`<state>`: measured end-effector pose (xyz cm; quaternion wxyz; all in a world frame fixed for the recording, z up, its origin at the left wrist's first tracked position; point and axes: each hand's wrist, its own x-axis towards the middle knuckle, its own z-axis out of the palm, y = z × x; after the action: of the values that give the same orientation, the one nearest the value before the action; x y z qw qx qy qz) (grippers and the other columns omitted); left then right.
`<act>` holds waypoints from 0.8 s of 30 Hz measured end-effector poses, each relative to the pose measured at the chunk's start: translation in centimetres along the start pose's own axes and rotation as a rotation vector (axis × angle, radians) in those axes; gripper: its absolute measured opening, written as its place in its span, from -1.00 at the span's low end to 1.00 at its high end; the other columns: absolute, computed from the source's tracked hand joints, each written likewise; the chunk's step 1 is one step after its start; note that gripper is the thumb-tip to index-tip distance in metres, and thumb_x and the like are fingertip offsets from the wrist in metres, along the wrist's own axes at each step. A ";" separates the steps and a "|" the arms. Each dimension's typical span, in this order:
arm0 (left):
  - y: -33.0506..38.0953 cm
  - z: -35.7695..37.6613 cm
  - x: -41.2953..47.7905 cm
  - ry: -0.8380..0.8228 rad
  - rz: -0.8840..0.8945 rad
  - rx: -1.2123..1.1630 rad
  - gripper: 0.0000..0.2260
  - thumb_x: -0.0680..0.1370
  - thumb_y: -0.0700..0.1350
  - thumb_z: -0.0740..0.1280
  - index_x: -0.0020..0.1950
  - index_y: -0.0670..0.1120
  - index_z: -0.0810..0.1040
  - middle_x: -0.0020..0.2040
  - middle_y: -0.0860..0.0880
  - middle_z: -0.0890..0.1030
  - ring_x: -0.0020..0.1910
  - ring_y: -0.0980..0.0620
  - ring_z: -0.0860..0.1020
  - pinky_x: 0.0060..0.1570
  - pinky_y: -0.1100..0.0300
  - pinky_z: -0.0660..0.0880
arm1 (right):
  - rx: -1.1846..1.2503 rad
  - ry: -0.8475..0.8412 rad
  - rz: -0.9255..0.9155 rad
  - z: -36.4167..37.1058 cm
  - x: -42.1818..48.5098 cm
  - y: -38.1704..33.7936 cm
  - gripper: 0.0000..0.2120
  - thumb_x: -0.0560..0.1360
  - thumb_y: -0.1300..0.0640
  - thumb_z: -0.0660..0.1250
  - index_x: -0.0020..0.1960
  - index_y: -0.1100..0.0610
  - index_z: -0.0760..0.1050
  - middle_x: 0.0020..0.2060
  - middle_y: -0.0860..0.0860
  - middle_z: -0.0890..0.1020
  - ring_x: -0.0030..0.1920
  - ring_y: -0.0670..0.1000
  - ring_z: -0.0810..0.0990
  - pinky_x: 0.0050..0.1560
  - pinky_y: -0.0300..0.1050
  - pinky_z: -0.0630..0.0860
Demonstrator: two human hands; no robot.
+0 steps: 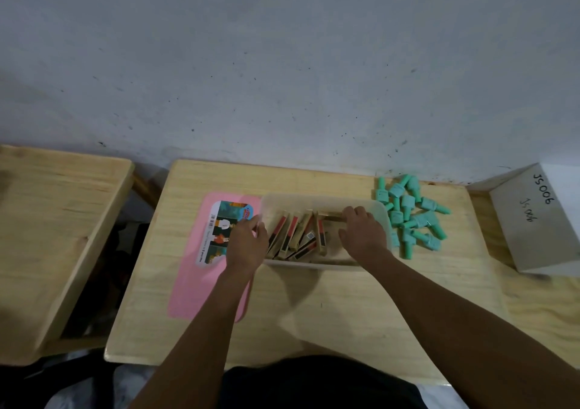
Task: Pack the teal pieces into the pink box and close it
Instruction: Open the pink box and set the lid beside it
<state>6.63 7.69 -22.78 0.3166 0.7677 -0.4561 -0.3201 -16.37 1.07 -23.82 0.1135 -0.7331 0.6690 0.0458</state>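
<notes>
A translucent box [323,200] stands open in the middle of the wooden table, holding several tan matchbox-like packs [296,234] with red and black sides. Its pink lid [191,283], bearing a picture label, lies flat to the left. A heap of several teal pieces [411,215] lies to the right of the box. My left hand [246,240] touches the box's left wall with fingers stretched over the lid's label. My right hand [362,229] reaches inside the box and grips one tan pack at the far right.
A grey cardboard box [533,220] marked JS006 stands at the right edge of the table [329,308]. A second wooden table [47,220] stands to the left across a gap. A grey wall rises right behind both.
</notes>
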 end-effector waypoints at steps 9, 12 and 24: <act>-0.3 0.2 0.2 -0.003 0.003 -0.009 -0.67 0.61 -0.12 0.19 0.35 -0.18 0.46 0.29 -0.18 0.53 0.27 -0.09 0.49 0.22 0.10 0.45 | 0.053 -0.201 0.041 0.2 0.0 -0.5 -0.63 0.59 -0.13 0.13 0.15 0.12 0.50 0.08 0.10 0.56 0.10 0.12 0.54 0.05 0.08 0.54; -0.3 0.3 0.2 0.003 0.007 -0.006 -0.67 0.61 -0.13 0.19 0.34 -0.18 0.46 0.28 -0.19 0.53 0.26 -0.10 0.50 0.22 0.09 0.45 | 0.387 -0.297 0.055 0.2 -0.7 -2.6 -0.59 0.63 -0.14 0.06 0.13 0.13 0.53 0.03 0.12 0.64 -0.01 0.11 0.59 0.08 0.04 0.53; -0.5 0.5 0.2 0.003 0.017 0.024 -0.67 0.61 -0.12 0.18 0.34 -0.17 0.47 0.23 -0.19 0.56 0.19 -0.11 0.53 0.15 0.04 0.52 | 0.039 -0.413 -0.020 -3.6 -0.2 -0.8 -0.68 0.51 -0.11 0.21 0.15 0.01 0.56 0.14 -0.03 0.61 0.12 0.06 0.56 0.16 0.04 0.49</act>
<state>6.56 7.64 -23.53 0.3108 0.7680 -0.4660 -0.3105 -15.94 0.55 -20.21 0.2628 -0.7125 0.6250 0.1808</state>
